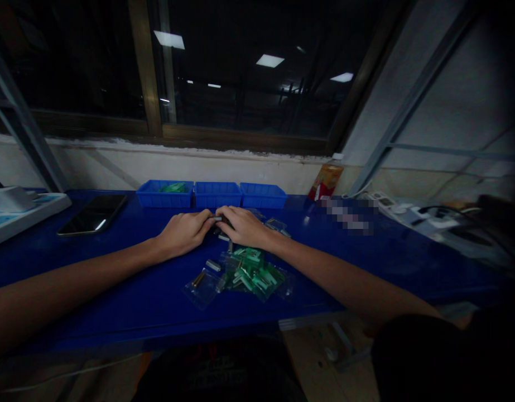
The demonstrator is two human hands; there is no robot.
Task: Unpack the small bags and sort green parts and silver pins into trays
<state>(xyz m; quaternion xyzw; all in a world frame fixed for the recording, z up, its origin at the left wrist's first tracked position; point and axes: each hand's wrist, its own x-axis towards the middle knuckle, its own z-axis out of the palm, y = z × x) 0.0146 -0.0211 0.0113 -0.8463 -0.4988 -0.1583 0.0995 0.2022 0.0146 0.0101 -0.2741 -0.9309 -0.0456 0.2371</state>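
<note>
Near the frame's centre, the left hand (185, 231) and right hand (245, 226) are nearly together, fingertips closed around a small metallic piece (217, 219). Green material (172, 188) lies in the leftmost blue bin (146, 199), upper left of centre, while green packets (257, 273) and a loose metal cylinder (213, 265) lie on the worktop (157, 304), lower centre. The work looks unfinished; how much is done cannot be told.

The flat table (157, 301) and rectangular plastic bins (217, 195) are blue, the small plastic packets (257, 273) green, the flat phone (92, 214) black.
</note>
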